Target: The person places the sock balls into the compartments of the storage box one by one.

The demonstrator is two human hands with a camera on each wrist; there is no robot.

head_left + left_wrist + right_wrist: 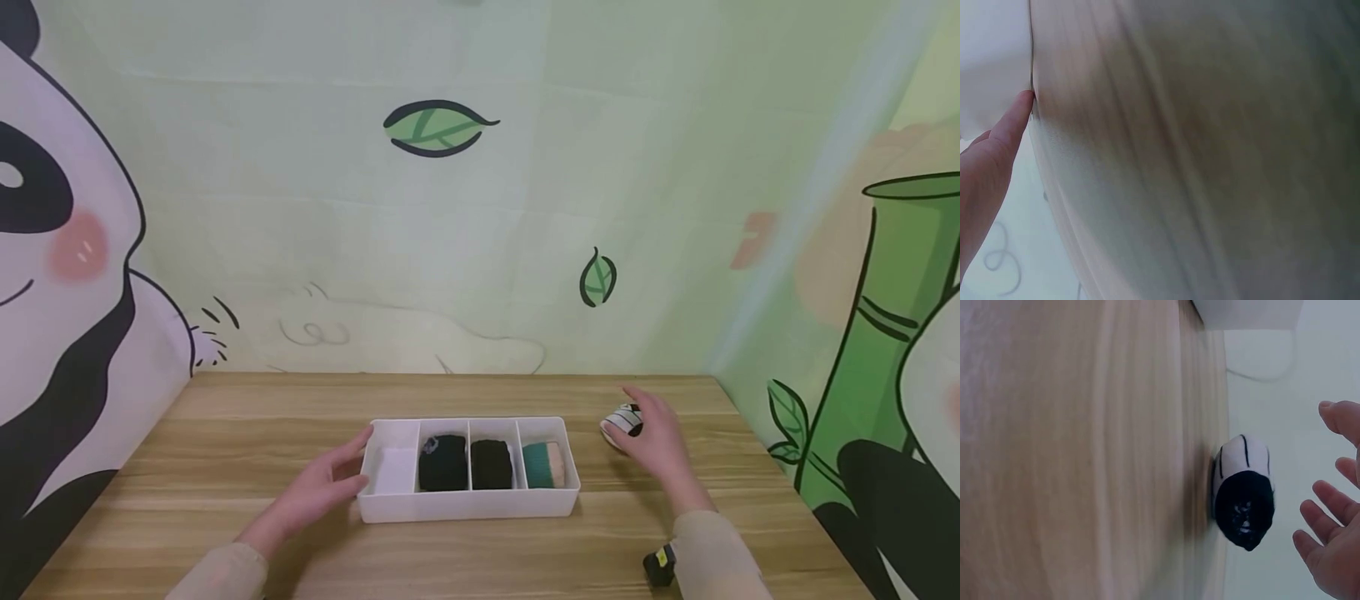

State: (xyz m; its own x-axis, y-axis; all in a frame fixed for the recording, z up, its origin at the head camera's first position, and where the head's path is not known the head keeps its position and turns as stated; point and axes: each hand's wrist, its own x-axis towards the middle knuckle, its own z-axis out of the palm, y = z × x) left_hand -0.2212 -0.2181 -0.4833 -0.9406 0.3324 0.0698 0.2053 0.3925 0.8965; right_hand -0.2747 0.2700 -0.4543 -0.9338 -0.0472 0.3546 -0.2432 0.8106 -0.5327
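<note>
A white divided box [468, 505] stands on the wooden table. From the left, its compartments show a bare bottom, a dark rolled sock [442, 463] with a grey patch, a black rolled sock [491, 465] and a teal and pink rolled sock [543, 465]. My left hand [330, 482] touches the box's left end with extended fingers. To the right of the box lies a white rolled sock [1240, 456] with black stripes and a black end. Over it reaches my right hand [654, 435], whose fingers are spread and apart from the sock in the right wrist view.
The wooden table [300, 408] ends at a backdrop [525, 208] printed with pandas, leaves and bamboo. A small black object [659, 567] with a yellow mark shows beside the right sleeve [716, 554].
</note>
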